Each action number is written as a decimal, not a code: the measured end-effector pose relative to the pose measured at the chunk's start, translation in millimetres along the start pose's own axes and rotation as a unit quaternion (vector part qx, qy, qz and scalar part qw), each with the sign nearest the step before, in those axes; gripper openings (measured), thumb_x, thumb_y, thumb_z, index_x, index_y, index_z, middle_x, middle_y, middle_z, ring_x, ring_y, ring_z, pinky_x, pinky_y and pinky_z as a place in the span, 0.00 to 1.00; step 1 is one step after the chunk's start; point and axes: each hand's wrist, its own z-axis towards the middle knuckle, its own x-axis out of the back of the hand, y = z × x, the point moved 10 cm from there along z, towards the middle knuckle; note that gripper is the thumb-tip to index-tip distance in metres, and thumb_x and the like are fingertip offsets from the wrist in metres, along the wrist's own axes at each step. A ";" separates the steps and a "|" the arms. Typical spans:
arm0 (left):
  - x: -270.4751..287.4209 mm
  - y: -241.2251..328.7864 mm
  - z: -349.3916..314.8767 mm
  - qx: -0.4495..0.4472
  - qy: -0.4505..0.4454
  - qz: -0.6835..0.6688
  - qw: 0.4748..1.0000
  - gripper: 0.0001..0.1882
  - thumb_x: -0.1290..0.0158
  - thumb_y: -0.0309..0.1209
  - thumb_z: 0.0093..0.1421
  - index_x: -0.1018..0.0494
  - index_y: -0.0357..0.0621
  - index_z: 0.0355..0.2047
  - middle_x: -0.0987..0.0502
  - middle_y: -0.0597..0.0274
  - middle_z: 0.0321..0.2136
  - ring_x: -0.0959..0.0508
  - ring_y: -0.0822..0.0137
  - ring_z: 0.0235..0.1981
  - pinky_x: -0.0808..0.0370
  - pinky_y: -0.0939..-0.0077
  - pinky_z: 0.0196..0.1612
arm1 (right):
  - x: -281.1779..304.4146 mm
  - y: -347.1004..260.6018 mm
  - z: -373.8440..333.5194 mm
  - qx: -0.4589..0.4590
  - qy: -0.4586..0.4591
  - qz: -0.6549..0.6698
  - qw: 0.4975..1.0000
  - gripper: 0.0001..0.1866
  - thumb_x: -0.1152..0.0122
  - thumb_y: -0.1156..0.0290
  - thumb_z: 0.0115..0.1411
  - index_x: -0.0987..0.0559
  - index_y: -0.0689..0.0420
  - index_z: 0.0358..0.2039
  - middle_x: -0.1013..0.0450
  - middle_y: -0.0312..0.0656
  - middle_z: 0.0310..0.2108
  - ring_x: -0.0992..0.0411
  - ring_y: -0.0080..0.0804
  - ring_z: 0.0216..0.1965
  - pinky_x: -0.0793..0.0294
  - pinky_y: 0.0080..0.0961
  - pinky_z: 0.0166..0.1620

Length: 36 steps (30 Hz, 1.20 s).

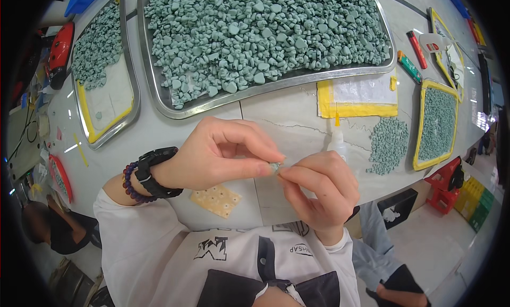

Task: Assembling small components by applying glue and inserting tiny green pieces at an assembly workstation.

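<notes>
Head view: taken from the person's head by the left of two fisheye cameras worn side by side; upright, facing down over the table (281, 110) at close range. The large metal tray (292, 82) is cropped by the upper edge. The left hand (220, 155) and right hand (324, 187) register on its near side, the white shirt (143, 243) nearer still. Coverage extends well beyond both ends of the tray, edges bowing toward the dark rim.

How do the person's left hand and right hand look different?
The left hand wears a black watch and a dark beaded bracelet; the right hand shows neither.
The left hand's white sleeve sits behind the bracelet, while the right hand's white sleeve comes closer to its wrist.
Both hands pinch at one small pale-green piece.
</notes>
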 end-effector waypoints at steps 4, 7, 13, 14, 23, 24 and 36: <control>-0.9 -0.2 0.6 0.001 -0.005 0.006 1.000 0.10 0.44 0.12 0.48 0.24 0.35 0.31 0.25 0.54 0.36 0.25 0.68 0.38 0.28 0.78 0.41 | 1.7 0.2 1.1 0.001 0.007 -0.001 1.000 0.14 0.35 0.79 0.35 0.22 0.59 0.28 0.30 0.35 0.22 0.32 0.28 0.21 0.40 0.23 0.21; 0.1 -1.6 0.9 0.000 -0.002 0.021 1.000 0.10 0.44 0.12 0.48 0.24 0.35 0.31 0.25 0.54 0.36 0.25 0.68 0.38 0.28 0.78 0.41 | -2.4 -2.0 0.2 0.021 -0.020 -0.034 0.999 0.14 0.35 0.78 0.35 0.22 0.60 0.28 0.30 0.35 0.22 0.32 0.27 0.20 0.40 0.21 0.21; -1.2 0.7 1.0 -0.018 0.004 0.028 0.999 0.10 0.44 0.13 0.48 0.23 0.35 0.32 0.25 0.54 0.35 0.25 0.69 0.37 0.28 0.78 0.40 | 1.0 -7.1 1.7 0.015 -0.014 -0.052 0.998 0.15 0.36 0.84 0.30 0.21 0.59 0.25 0.29 0.37 0.20 0.32 0.29 0.19 0.39 0.22 0.21; -1.7 2.1 1.1 -0.026 0.003 0.029 0.999 0.10 0.44 0.12 0.48 0.23 0.35 0.32 0.25 0.55 0.35 0.25 0.69 0.37 0.28 0.79 0.40 | 1.5 -8.3 1.5 0.019 -0.012 -0.060 0.998 0.15 0.36 0.83 0.30 0.21 0.59 0.25 0.29 0.37 0.20 0.32 0.29 0.19 0.40 0.21 0.21; -5.1 -4.9 -1.1 0.007 -0.023 0.039 0.999 0.11 0.46 0.16 0.52 0.24 0.35 0.37 0.24 0.60 0.36 0.25 0.73 0.39 0.27 0.78 0.45 | -4.1 -12.7 -3.5 0.066 -0.060 -0.089 0.992 0.17 0.38 0.75 0.32 0.22 0.60 0.29 0.30 0.35 0.24 0.33 0.26 0.22 0.40 0.20 0.23; -4.3 -7.3 -1.4 0.017 -0.020 0.028 0.999 0.11 0.46 0.16 0.52 0.24 0.35 0.37 0.24 0.60 0.36 0.25 0.73 0.40 0.27 0.78 0.45 | -4.5 -12.5 -3.4 0.066 -0.060 -0.089 0.992 0.17 0.38 0.75 0.32 0.22 0.60 0.29 0.30 0.35 0.24 0.33 0.26 0.22 0.40 0.20 0.23; -4.4 -7.8 -3.8 0.038 -0.002 -0.050 0.998 0.11 0.48 0.14 0.53 0.25 0.33 0.38 0.24 0.55 0.39 0.24 0.70 0.41 0.26 0.77 0.44 | 2.6 6.4 2.4 -0.071 -0.002 0.024 0.997 0.14 0.32 0.82 0.38 0.22 0.60 0.29 0.26 0.40 0.28 0.29 0.33 0.25 0.32 0.24 0.26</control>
